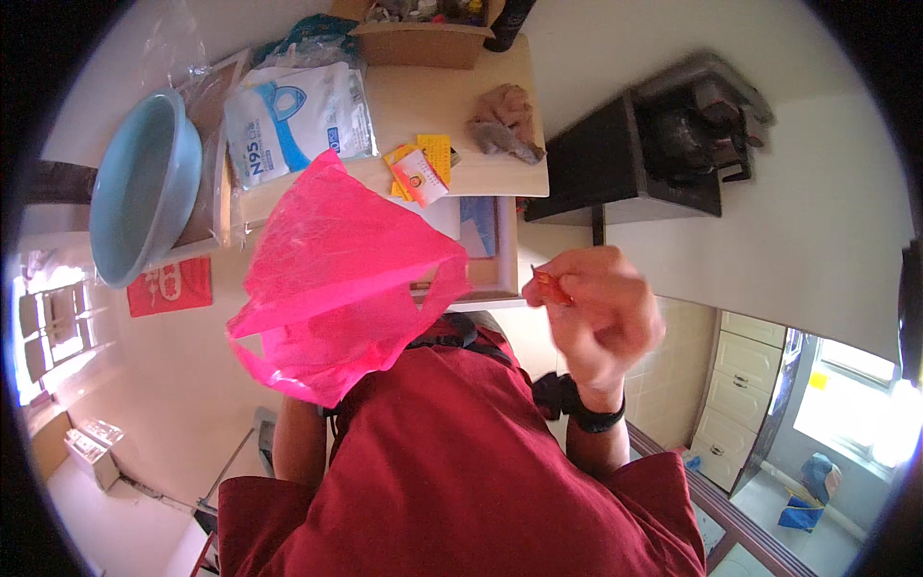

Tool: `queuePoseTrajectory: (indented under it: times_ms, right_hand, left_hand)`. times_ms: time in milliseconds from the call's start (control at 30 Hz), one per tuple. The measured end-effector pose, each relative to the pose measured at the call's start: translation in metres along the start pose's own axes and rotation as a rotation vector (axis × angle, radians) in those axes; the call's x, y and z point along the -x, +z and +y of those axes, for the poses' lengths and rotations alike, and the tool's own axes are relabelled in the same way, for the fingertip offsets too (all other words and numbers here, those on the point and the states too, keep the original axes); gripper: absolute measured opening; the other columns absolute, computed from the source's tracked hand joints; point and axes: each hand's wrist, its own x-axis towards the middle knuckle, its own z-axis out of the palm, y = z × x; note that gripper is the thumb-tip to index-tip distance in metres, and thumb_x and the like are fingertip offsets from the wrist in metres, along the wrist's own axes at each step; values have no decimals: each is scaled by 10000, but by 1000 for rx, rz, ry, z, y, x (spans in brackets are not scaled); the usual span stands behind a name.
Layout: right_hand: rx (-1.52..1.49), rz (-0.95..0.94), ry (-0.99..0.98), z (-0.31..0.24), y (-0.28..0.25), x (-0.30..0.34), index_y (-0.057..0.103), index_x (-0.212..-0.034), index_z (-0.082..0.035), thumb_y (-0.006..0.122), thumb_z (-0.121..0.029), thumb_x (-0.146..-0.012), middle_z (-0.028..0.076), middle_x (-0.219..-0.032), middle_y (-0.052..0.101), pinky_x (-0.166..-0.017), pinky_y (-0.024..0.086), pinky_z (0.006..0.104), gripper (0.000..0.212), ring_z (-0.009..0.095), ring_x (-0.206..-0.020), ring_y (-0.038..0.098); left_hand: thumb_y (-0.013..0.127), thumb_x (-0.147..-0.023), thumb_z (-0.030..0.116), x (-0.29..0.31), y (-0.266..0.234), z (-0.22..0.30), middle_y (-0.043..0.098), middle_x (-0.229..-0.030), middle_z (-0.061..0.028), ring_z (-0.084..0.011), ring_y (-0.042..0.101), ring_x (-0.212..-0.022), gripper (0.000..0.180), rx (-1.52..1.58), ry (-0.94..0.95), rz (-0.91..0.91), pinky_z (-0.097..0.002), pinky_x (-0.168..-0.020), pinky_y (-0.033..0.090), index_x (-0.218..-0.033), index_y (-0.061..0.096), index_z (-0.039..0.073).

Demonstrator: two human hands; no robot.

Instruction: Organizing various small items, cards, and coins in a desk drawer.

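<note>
A bright pink plastic bag (332, 279) spreads out in front of my body, left of the middle. My left forearm (300, 442) rises toward it, but the hand is hidden behind the bag, so its fingers do not show. To the right, my right hand (611, 313) is raised and closed, pinching a small red object (550, 287) with a dark tip between thumb and finger. Its kind is too small to make out. The right hand is apart from the bag, with a black band (596, 419) on its wrist.
Beyond the bag stands a wooden desk (404, 101) with an open drawer (502, 260). On it are a white-and-blue package (298, 120), yellow cards (436, 154), crumpled cloth (505, 115) and a cardboard box (423, 46). A blue basin (144, 192) leans at left; a black cabinet (586, 159) stands right.
</note>
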Motion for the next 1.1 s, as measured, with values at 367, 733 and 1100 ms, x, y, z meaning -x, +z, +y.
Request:
queuePoseTrajectory:
  times_ms: [367,733,1100]
  right_hand:
    - [284,-127,-528,8,14,-3,572,-949,39,722,55,-662,215,-929,621,-602,573,376,325,313,-758,664]
    - [501,32,264,217,50,14,595,-877,-25,670,-80,-789,163,-802,616,-623,507,359,128,282,-712,639]
    - [607,-111,400,236,28,9,619,-963,-11,594,-24,-791,188,-973,613,-693,515,390,174,349,-770,630]
  left_hand:
    - [394,-978,191,2,-2,-2,559,-1272,-136,-223,556,-1144,389,65,-5,33,-353,-987,453,-1289,463,-34]
    - [396,-975,197,-2,1,-8,555,-1278,-136,-225,551,-1151,400,227,-25,3,-359,-998,444,-1296,457,-33]
    - [398,-972,203,-4,13,-14,551,-1283,-135,-227,545,-1159,411,364,-97,-4,-365,-1008,435,-1304,451,-32]
